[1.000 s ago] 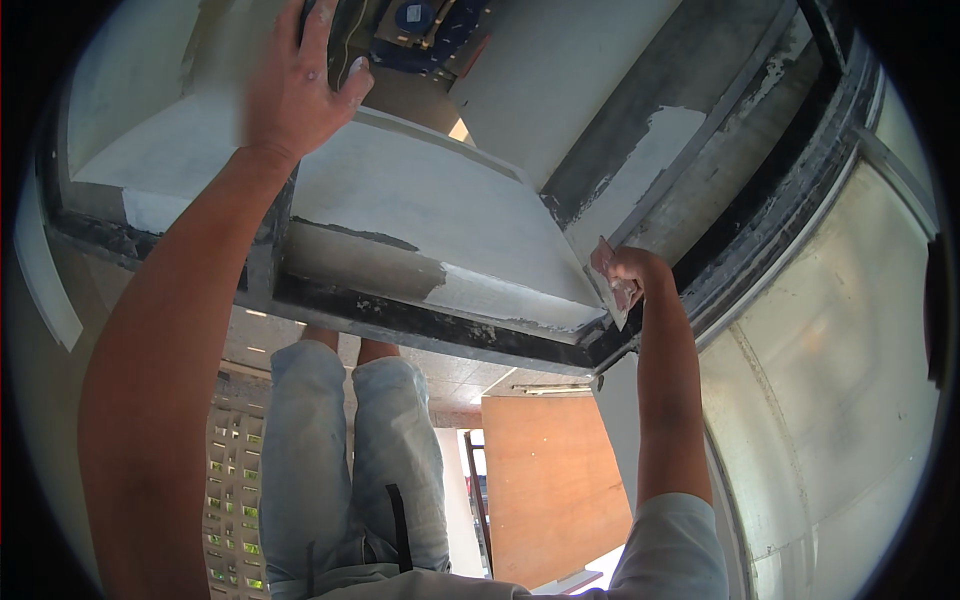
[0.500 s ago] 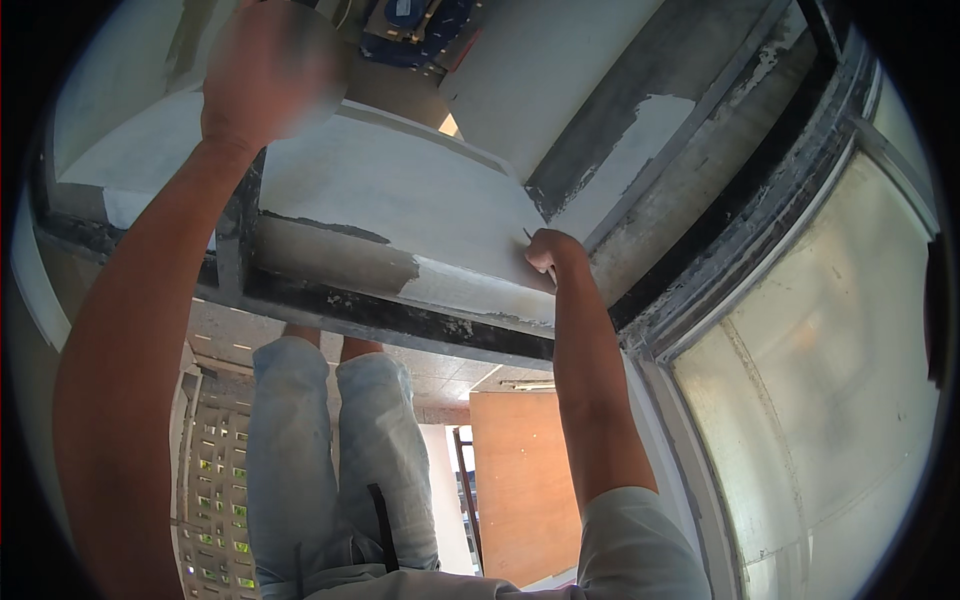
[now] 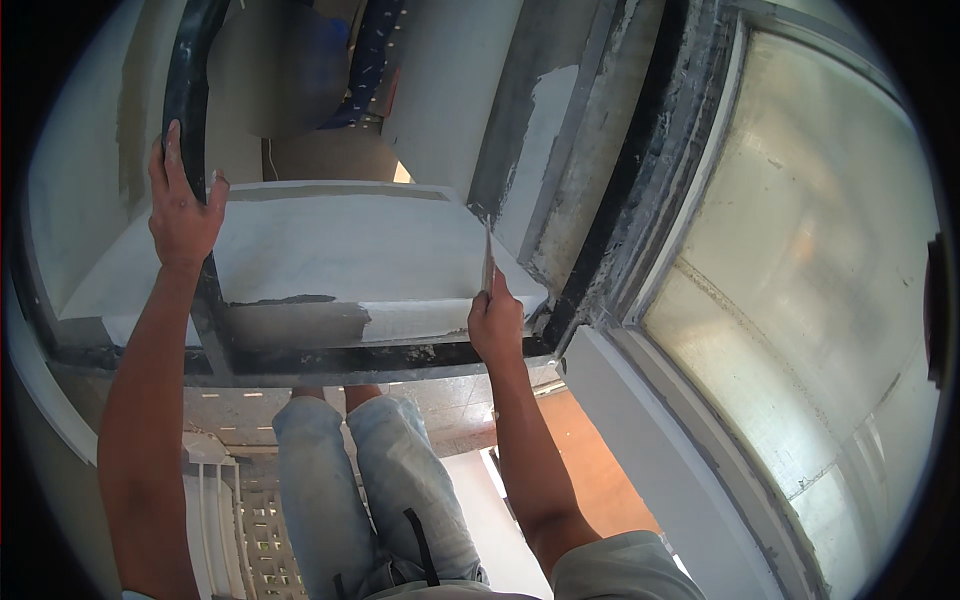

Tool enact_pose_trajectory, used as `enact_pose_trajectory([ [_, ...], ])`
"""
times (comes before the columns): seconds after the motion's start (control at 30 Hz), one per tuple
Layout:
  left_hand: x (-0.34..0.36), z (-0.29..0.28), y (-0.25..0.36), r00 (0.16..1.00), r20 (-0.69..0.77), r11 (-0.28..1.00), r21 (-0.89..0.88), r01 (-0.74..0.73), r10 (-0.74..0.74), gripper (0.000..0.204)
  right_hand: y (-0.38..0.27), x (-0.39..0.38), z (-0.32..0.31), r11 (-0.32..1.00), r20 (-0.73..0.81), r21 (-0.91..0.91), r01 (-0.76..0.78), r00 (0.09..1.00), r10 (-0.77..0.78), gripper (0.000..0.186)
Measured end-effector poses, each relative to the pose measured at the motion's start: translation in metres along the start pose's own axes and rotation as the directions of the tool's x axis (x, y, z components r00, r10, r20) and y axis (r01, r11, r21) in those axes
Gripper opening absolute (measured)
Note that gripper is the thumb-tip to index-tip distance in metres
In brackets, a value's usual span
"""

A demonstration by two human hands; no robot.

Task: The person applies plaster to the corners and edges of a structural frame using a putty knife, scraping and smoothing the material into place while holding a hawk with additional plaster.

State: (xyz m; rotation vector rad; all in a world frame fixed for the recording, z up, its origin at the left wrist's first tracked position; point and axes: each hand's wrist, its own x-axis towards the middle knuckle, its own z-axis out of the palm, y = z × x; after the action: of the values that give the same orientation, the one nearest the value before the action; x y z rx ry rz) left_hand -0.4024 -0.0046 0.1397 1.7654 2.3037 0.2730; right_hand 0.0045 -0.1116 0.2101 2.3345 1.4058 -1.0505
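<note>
My right hand (image 3: 496,318) grips a putty knife (image 3: 489,258) with its thin blade pointing away from me. Its tip is near the inner right corner of a white-coated sill (image 3: 360,240); whether it touches the surface I cannot tell. On the left, my left hand (image 3: 185,215) rests against a dark upright window post (image 3: 188,80), fingers stretched out along it and thumb apart. Bare grey patches (image 3: 295,325) show along the sill's near face, beside smooth white coating.
A black metal frame bar (image 3: 400,356) runs across the opening in front of my legs. To the right stands a framed frosted panel (image 3: 760,260). Below are a tiled floor (image 3: 260,412) and an orange-brown board (image 3: 600,460). Beyond the sill hangs dark blue patterned cloth (image 3: 372,70).
The view has shifted. My left hand appears lower, with its fingers on the post. My right hand appears further left and lower, and the knife's blade now shows plainly, pointing away.
</note>
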Motion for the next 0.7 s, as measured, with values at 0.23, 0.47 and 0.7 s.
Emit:
enact_pose_trajectory([
  [0.23, 0.003, 0.0, 0.008, 0.999, -0.013, 0.996, 0.086, -0.031, 0.032, 0.088, 0.107, -0.026, 0.023, 0.927, -0.396, 0.306, -0.219, 0.856, 0.332, 0.053],
  [0.47, 0.001, -0.002, 0.011, 1.0, 0.022, 0.997, 0.072, -0.014, 0.013, 0.089, 0.115, -0.008, 0.032, 0.893, -0.321, 0.376, -0.247, 0.87, 0.375, 0.048],
  [0.7, 0.0, -0.002, 0.01, 0.998, -0.015, 0.991, 0.117, -0.065, 0.067, 0.093, 0.018, -0.05, 0.078, 0.86, -0.219, 0.453, -0.236, 0.905, 0.364, 0.058],
])
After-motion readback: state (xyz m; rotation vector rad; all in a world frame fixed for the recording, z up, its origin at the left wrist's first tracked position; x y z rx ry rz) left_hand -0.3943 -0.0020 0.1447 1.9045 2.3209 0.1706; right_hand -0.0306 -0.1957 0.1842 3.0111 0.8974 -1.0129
